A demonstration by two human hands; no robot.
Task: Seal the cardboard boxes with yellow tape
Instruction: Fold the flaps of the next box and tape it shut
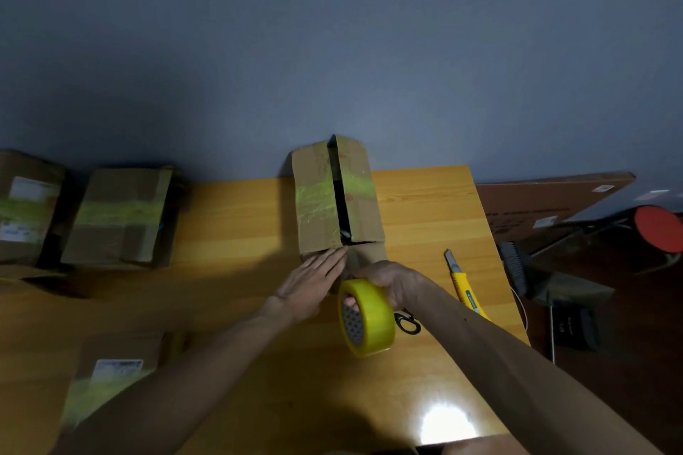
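A cardboard box stands in the middle of the wooden table. Its two top flaps leave a dark gap along the centre, and a band of yellow tape crosses them. My left hand lies flat with straight fingers against the box's near end, fingertips at the seam. My right hand grips a roll of yellow tape just in front of the box, thumb and fingers around the roll.
Two taped boxes sit at the table's far left; another box lies near left under my arm. A yellow utility knife and black scissors lie right of my hand. Beyond the table's right edge are a broom and a stool.
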